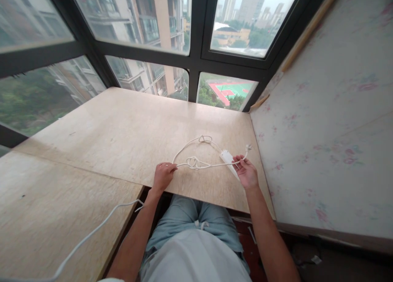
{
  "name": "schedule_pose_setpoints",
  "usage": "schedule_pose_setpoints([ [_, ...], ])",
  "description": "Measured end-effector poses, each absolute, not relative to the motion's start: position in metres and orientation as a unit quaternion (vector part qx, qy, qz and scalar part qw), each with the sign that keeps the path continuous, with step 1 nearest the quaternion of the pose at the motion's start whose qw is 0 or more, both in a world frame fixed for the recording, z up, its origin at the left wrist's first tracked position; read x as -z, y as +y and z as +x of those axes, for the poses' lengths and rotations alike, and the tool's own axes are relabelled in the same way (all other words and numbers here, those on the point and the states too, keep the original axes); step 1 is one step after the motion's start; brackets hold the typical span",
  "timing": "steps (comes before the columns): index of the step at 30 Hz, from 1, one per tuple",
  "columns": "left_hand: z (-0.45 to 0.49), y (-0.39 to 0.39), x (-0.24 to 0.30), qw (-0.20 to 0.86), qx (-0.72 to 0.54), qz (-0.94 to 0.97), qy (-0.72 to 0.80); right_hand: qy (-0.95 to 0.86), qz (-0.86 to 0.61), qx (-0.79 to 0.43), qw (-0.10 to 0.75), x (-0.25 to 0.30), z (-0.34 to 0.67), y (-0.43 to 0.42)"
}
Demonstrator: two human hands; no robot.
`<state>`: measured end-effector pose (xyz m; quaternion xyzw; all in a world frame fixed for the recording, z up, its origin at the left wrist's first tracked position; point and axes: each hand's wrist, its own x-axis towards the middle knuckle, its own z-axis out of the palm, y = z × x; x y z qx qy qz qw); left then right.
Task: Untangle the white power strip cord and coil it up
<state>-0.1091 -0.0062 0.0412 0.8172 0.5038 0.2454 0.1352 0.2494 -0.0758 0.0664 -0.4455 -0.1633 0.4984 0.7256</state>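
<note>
The white cord [218, 165] is over the pale table [123, 122], with 2 loopy tangles in it. The left hand [164, 175] pinches it between thumb and fingers, near the table's front edge. The right hand [247, 174] pinches it too, close to the plug [248, 147], which pokes up past the fingers. I can't tell if the bit between the 2 hands touches the table. The white power strip [227, 158] lies slanted, partly behind the right hand. A second cord [92, 229] bends across the left side. On the right is a wall [322, 110] with pink flowers. Behind the table, big windows with dark frames [195, 61] show tall buildings [251, 5].
</note>
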Motion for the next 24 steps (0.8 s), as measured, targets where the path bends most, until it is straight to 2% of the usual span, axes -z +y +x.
schedule_pose_setpoints([
  [7,-0.137,-0.010,-0.044,0.046,-0.305,0.751,0.584,-0.196,-0.473,-0.529,0.676,-0.055,0.234,-0.068],
  [15,-0.164,-0.003,-0.074,-0.061,-0.345,0.541,0.764,-0.226,-0.468,-0.580,0.627,-0.056,0.170,-0.050],
  [19,-0.187,0.003,-0.090,-0.073,-0.386,0.492,0.777,-0.259,-0.444,-0.592,0.621,-0.054,0.140,-0.031],
  [24,-0.206,0.009,-0.108,-0.068,-0.485,0.486,0.724,-0.326,-0.435,-0.572,0.614,-0.047,0.116,-0.008],
])
